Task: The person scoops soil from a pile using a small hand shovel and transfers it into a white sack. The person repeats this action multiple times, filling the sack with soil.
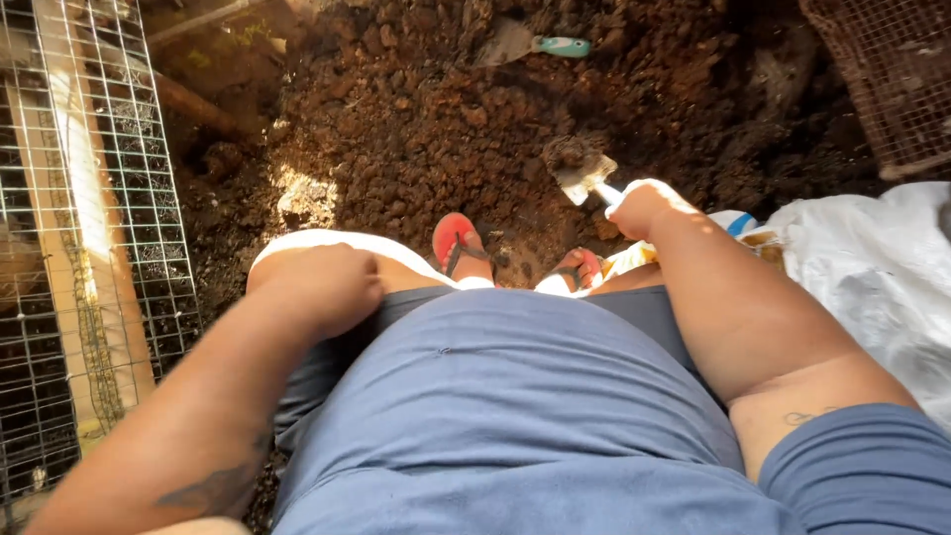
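My right hand (642, 206) grips the handle of a small garden trowel (582, 180), whose blade carries a clump of dark soil just above the ground. My left hand (319, 287) rests in a loose fist on my left knee and holds nothing. I am crouched over a heap of lumpy brown soil (436, 129). My feet in red flip-flops (454, 240) stand at the edge of the heap.
A second trowel with a teal handle (540, 45) lies on the soil further away. A wire mesh panel on a wooden frame (89, 198) stands at the left. A white sack (872, 267) lies at the right, with a wire basket (892, 79) behind it.
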